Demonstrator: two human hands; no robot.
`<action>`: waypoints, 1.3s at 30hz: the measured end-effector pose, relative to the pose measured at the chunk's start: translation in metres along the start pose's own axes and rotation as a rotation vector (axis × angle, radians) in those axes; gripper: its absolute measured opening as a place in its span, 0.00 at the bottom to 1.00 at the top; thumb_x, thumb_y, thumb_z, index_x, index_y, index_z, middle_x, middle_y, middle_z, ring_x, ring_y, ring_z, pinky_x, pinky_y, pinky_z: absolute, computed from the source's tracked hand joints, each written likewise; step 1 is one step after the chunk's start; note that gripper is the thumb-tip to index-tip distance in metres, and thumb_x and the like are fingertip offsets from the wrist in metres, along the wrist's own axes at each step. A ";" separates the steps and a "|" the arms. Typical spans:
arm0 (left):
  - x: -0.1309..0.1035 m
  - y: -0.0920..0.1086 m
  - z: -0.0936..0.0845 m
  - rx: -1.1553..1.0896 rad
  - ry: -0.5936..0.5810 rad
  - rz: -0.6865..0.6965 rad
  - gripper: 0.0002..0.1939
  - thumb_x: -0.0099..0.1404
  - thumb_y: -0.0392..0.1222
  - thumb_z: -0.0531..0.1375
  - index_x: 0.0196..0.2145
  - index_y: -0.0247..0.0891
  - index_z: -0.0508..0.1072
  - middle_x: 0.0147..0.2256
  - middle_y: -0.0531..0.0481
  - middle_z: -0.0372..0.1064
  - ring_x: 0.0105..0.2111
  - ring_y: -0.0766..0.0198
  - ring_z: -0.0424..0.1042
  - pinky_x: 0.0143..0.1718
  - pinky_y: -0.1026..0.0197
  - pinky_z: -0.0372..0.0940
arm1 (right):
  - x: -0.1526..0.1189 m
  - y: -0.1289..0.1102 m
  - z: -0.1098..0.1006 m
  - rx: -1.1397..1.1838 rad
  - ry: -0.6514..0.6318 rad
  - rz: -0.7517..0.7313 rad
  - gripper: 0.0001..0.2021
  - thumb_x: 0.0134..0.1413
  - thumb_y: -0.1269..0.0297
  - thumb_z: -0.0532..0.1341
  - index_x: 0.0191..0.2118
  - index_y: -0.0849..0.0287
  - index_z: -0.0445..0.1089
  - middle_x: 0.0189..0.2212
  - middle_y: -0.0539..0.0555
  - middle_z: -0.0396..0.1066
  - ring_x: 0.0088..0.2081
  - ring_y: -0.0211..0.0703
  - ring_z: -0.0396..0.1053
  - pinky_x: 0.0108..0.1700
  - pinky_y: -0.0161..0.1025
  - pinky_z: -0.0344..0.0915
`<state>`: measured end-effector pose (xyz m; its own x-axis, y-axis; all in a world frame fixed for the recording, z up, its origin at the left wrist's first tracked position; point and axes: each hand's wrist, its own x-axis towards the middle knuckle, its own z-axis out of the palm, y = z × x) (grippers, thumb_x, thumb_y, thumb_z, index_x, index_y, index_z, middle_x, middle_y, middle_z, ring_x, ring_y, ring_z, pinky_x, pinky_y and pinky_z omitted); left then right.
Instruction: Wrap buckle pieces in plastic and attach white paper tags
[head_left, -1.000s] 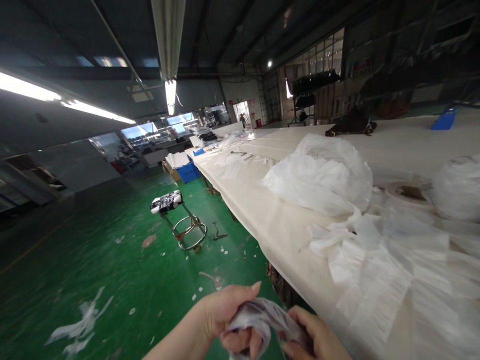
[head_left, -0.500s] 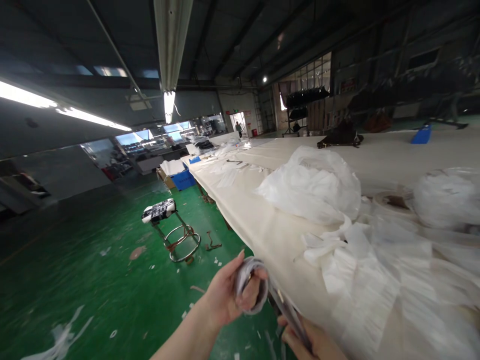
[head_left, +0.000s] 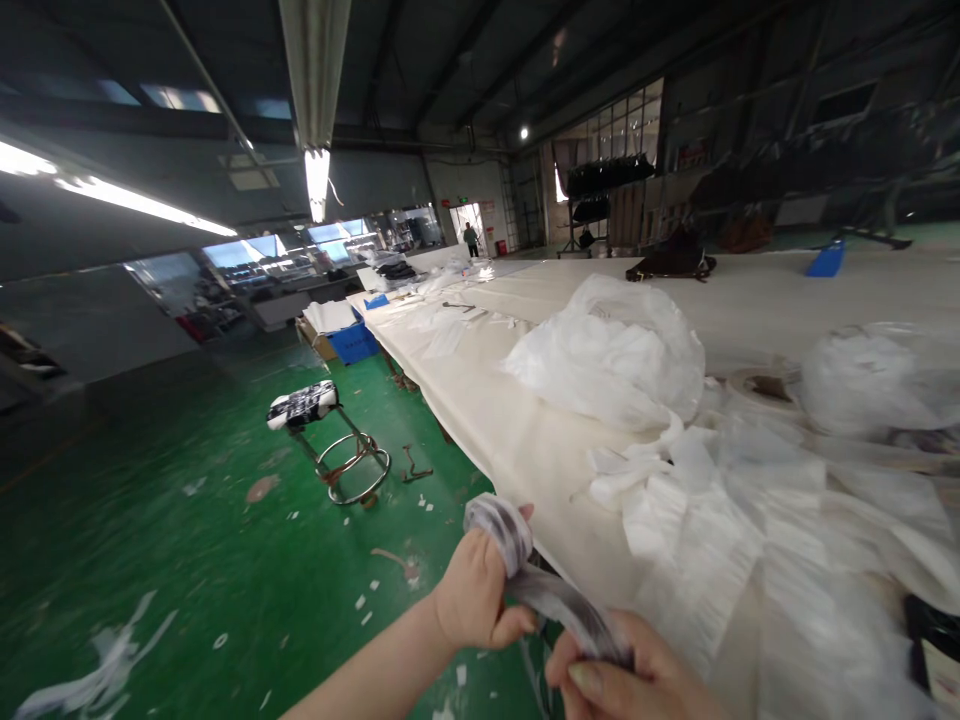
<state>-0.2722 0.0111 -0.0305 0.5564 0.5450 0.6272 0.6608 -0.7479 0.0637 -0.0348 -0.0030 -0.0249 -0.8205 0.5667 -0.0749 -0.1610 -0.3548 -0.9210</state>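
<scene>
A coil of greyish, shiny strip (head_left: 499, 528) is wound around the fingers of my left hand (head_left: 474, 590), which is turned with its back up and the thumb pointing down to the right. From the coil the strip runs down to the right as a loose band. My right hand (head_left: 619, 668) pinches that band between thumb and fingers at the bottom of the view. Both hands are over the near edge of the cloth-covered table (head_left: 540, 470). Some fingertips of the left hand are hidden behind the coil.
White sheets and scraps (head_left: 697, 510) lie on the table to the right, beside stuffed clear plastic bags (head_left: 611, 350) and a tape roll (head_left: 761, 385). A padded stool (head_left: 304, 405) stands on the green floor (head_left: 187, 520) at left. Far off, a person (head_left: 470, 240) is near a doorway.
My left hand has rolled over, so the coil's opening no longer faces me. The right hand has come up further into view with the strip. The view has shifted slightly.
</scene>
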 end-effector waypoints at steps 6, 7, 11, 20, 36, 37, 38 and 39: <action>0.015 0.027 -0.019 -0.546 -0.591 -0.547 0.30 0.71 0.62 0.47 0.36 0.35 0.77 0.22 0.43 0.70 0.22 0.57 0.68 0.28 0.57 0.65 | -0.008 -0.005 -0.036 -0.563 0.391 -0.015 0.20 0.56 0.46 0.61 0.38 0.61 0.76 0.29 0.55 0.75 0.28 0.42 0.69 0.32 0.37 0.63; 0.017 0.027 -0.023 -0.816 -0.764 -0.693 0.30 0.71 0.62 0.47 0.35 0.35 0.77 0.20 0.45 0.69 0.19 0.60 0.66 0.24 0.59 0.63 | -0.009 -0.006 -0.040 -0.751 0.485 -0.024 0.18 0.57 0.50 0.61 0.40 0.60 0.76 0.33 0.57 0.76 0.34 0.47 0.72 0.38 0.41 0.66; 0.011 0.021 -0.021 -1.726 -0.981 -1.040 0.34 0.69 0.64 0.46 0.31 0.32 0.78 0.14 0.48 0.67 0.10 0.64 0.58 0.13 0.64 0.53 | -0.017 -0.006 -0.035 -1.003 0.466 -0.056 0.14 0.63 0.54 0.58 0.46 0.55 0.75 0.44 0.58 0.77 0.46 0.53 0.73 0.51 0.47 0.67; 0.019 0.047 0.038 -2.380 -0.207 -1.024 0.31 0.69 0.61 0.53 0.38 0.28 0.80 0.16 0.49 0.71 0.14 0.62 0.67 0.18 0.63 0.65 | -0.014 0.038 0.005 -0.495 0.487 -0.087 0.29 0.68 0.45 0.47 0.65 0.56 0.59 0.62 0.60 0.65 0.66 0.54 0.59 0.67 0.51 0.57; 0.050 0.094 0.069 -1.608 -0.341 -1.002 0.30 0.60 0.64 0.64 0.46 0.34 0.79 0.38 0.44 0.77 0.36 0.59 0.73 0.39 0.62 0.67 | -0.091 0.010 -0.018 -0.686 0.537 0.221 0.15 0.67 0.51 0.55 0.42 0.56 0.71 0.35 0.53 0.76 0.35 0.46 0.73 0.36 0.39 0.68; 0.050 0.096 0.071 -1.520 -0.451 -0.896 0.29 0.59 0.62 0.66 0.46 0.34 0.79 0.37 0.45 0.77 0.34 0.60 0.72 0.37 0.63 0.66 | -0.095 0.009 -0.018 -0.724 0.510 0.248 0.14 0.66 0.52 0.55 0.41 0.56 0.72 0.36 0.54 0.77 0.37 0.47 0.73 0.39 0.40 0.68; 0.050 0.098 0.073 -1.448 -0.532 -0.838 0.28 0.59 0.60 0.67 0.46 0.33 0.79 0.34 0.45 0.76 0.30 0.62 0.71 0.33 0.64 0.66 | -0.098 0.008 -0.019 -0.728 0.511 0.254 0.13 0.66 0.54 0.56 0.41 0.56 0.72 0.37 0.54 0.77 0.39 0.48 0.74 0.41 0.41 0.67; 0.050 0.101 0.077 -1.400 -0.572 -0.828 0.27 0.58 0.58 0.68 0.46 0.33 0.79 0.31 0.47 0.75 0.27 0.64 0.69 0.29 0.66 0.65 | -0.102 0.009 -0.019 -0.707 0.538 0.246 0.13 0.65 0.55 0.56 0.42 0.57 0.73 0.38 0.54 0.78 0.39 0.49 0.74 0.41 0.41 0.67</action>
<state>-0.1392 -0.0083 -0.0525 0.6209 0.7485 -0.2328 0.1079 0.2125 0.9712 0.0575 -0.0499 -0.0329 -0.3932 0.8678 -0.3039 0.5021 -0.0743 -0.8616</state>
